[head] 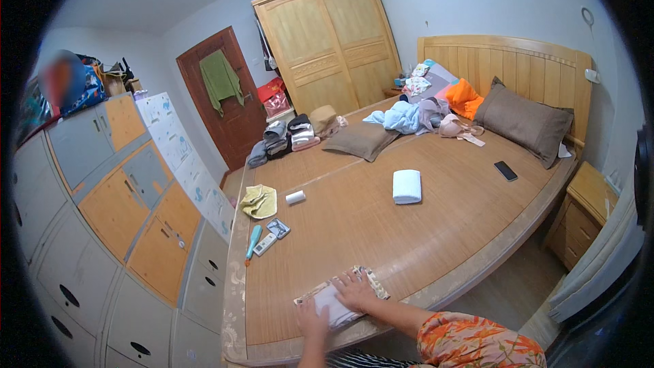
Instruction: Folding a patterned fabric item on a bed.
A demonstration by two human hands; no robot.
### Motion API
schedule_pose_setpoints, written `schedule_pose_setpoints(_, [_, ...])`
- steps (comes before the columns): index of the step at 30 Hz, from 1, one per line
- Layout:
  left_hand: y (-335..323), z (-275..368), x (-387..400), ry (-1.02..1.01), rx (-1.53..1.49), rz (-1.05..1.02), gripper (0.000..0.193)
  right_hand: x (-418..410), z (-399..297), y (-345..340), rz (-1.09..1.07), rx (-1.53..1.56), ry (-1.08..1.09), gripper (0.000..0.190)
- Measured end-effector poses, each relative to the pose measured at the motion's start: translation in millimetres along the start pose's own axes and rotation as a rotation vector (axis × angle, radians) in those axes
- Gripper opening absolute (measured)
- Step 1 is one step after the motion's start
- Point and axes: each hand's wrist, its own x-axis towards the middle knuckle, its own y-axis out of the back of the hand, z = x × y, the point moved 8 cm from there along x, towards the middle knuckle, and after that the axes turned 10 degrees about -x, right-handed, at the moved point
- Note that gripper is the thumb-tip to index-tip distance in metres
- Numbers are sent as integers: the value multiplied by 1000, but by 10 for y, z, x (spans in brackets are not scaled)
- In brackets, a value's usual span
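Note:
A white cloth with a patterned border (334,306) lies flat and partly folded near the front edge of the bed mat. My left hand (312,317) rests on its left side. My right hand (353,290) presses on its upper right part, fingers spread. Neither hand is closed around anything. Beyond them, at the middle of the mat, lies a folded white cloth (406,187). Some of the bordered cloth is hidden beneath my hands.
On the mat's left are a yellow cloth (259,201), a white roll (295,197), a turquoise brush (254,239) and a remote control (265,245). Folded clothes (301,133), a brown pillow (361,140) and loose clothes (403,116) lie farther back. A phone (505,170) lies at right.

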Motion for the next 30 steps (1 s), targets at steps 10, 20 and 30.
schedule_pose_setpoints(10, [77, -214, -143, 33, -168, 21, 67, -15, 0, 24, 37, -5, 6, 59])
schedule_pose_setpoints(20, [197, -103, -235, -55, -212, 67, 53, -7, 15, 4, 42, -7, -2, 59])
schedule_pose_setpoints(30, [214, -144, -247, -40, -228, 91, 50, -4, 8, -26, 39, -21, 0, 59])
